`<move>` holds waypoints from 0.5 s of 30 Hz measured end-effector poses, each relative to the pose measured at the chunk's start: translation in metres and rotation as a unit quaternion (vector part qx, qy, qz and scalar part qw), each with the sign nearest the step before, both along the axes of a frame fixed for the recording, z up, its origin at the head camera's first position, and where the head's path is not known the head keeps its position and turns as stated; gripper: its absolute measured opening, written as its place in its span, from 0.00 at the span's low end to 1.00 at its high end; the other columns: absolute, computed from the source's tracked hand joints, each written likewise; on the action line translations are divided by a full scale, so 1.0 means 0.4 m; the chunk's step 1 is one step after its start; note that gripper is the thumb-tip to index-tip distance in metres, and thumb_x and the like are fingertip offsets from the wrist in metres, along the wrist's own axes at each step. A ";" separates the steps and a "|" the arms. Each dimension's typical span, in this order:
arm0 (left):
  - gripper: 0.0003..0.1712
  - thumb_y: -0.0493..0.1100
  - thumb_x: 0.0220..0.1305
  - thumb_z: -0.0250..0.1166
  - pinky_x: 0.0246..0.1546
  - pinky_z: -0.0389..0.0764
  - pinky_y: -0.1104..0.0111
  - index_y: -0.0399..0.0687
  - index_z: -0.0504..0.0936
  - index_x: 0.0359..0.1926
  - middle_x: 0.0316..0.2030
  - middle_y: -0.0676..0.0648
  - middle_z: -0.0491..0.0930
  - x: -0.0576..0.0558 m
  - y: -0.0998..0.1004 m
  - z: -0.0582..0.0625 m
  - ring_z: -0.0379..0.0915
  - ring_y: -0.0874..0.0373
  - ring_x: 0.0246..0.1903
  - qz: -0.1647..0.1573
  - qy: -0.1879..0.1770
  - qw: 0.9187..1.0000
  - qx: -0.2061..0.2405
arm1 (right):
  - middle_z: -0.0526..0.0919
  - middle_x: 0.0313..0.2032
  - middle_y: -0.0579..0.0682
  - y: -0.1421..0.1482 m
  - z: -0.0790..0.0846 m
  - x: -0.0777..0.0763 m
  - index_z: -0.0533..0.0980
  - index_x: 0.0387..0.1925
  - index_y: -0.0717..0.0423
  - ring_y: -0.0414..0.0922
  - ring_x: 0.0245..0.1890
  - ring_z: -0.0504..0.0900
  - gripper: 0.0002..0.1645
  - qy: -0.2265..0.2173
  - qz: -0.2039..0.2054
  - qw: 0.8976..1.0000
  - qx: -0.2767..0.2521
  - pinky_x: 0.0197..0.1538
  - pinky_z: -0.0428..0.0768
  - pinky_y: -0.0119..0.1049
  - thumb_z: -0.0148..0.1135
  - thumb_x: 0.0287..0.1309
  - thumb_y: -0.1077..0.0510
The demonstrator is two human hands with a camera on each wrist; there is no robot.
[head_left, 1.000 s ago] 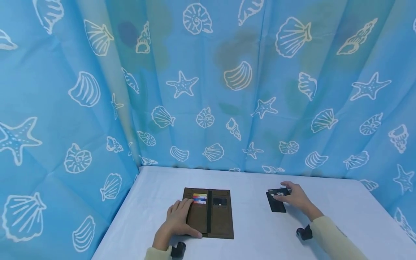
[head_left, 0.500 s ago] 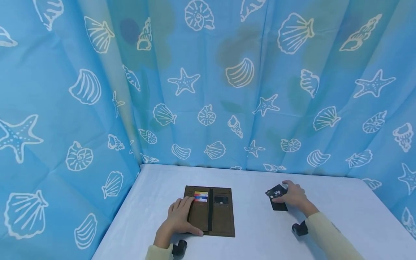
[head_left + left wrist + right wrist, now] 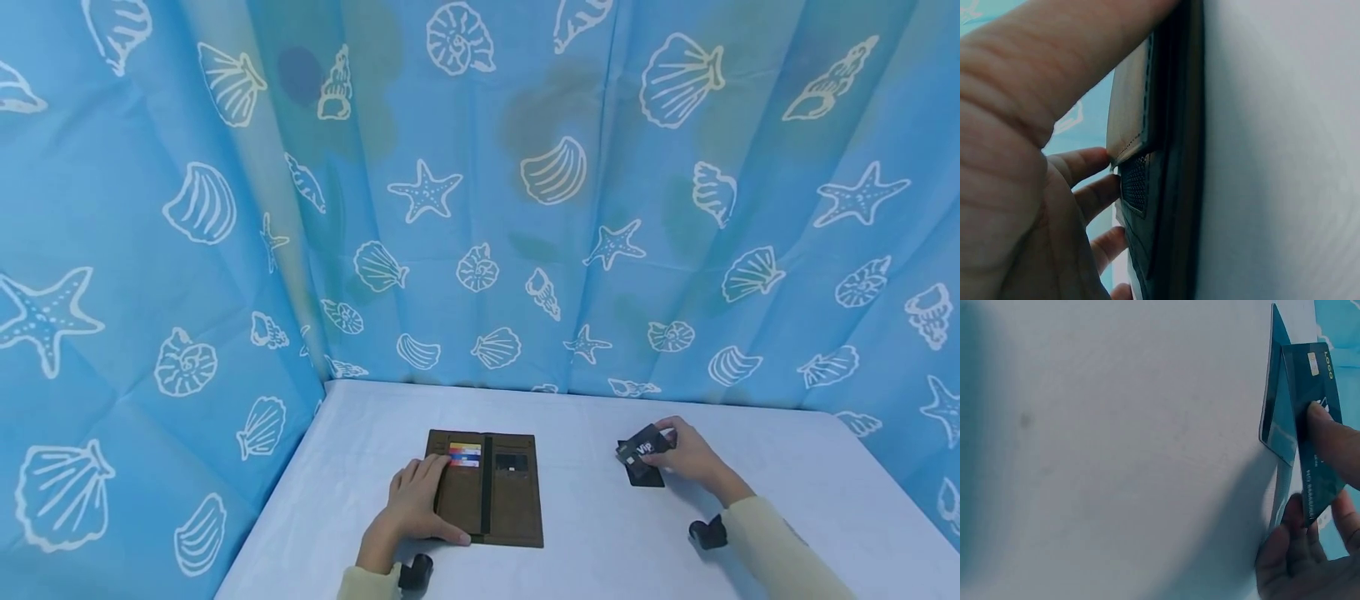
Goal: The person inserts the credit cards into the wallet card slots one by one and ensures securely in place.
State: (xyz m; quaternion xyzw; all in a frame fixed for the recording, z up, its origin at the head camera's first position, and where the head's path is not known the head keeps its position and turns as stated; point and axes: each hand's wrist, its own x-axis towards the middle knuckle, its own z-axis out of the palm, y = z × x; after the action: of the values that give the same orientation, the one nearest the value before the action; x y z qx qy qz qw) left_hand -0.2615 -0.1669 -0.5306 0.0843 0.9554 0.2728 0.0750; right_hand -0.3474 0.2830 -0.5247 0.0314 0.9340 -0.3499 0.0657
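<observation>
A brown wallet [image 3: 513,517] lies unfolded on the table, with colourful cards [image 3: 465,455] in its left slots and a dark card [image 3: 512,463] on the right side. My left hand [image 3: 416,504] rests along the wallet's left edge, fingers spread, thumb [image 3: 1054,69] at the near edge. Over to the right, my right hand [image 3: 692,457] pinches a black "Vip" card [image 3: 643,447] between thumb and fingers. In the right wrist view, this card [image 3: 1300,375] is tilted beside another card [image 3: 1279,394]. A second black card [image 3: 648,478] is partly hidden under it in the head view.
A white cloth [image 3: 577,517] covers the table. Blue curtains [image 3: 480,208] with white shell prints stand behind and at the sides. A black wrist camera [image 3: 708,533] sits by the right sleeve, another wrist camera [image 3: 416,573] by the left.
The Vip card has turned and tilted over the other black card in my right hand, and lately shifted slightly right. My left hand stays in place on the wallet.
</observation>
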 end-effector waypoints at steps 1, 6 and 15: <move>0.69 0.65 0.29 0.84 0.71 0.49 0.35 0.45 0.60 0.72 0.70 0.40 0.62 0.000 0.001 0.000 0.52 0.37 0.69 -0.002 -0.001 1.000 0.001 | 0.68 0.58 0.74 0.002 0.000 0.002 0.58 0.65 0.66 0.67 0.55 0.71 0.45 0.002 0.002 1.000 -0.004 0.58 0.76 0.62 0.73 0.54 0.52; 0.70 0.66 0.29 0.83 0.70 0.49 0.35 0.45 0.60 0.72 0.70 0.40 0.62 0.002 0.001 -0.006 0.52 0.37 0.69 -0.002 -0.004 1.000 0.000 | 0.69 0.59 0.73 0.010 0.003 0.007 0.59 0.68 0.63 0.63 0.53 0.75 0.43 0.004 0.015 0.999 -0.034 0.52 0.81 0.53 0.69 0.58 0.54; 0.70 0.65 0.29 0.84 0.70 0.49 0.35 0.45 0.60 0.72 0.70 0.40 0.62 -0.003 0.001 -0.006 0.53 0.38 0.68 -0.006 0.002 1.000 0.002 | 0.80 0.51 0.65 -0.022 0.034 -0.005 0.72 0.56 0.66 0.57 0.47 0.79 0.27 0.020 -0.006 0.995 -0.093 0.48 0.83 0.48 0.57 0.69 0.48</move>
State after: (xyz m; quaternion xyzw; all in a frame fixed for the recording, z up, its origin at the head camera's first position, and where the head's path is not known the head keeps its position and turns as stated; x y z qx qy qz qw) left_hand -0.2626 -0.1665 -0.5332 0.0903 0.9546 0.2739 0.0745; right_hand -0.3493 0.2743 -0.5109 0.0236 0.8984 -0.4359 0.0479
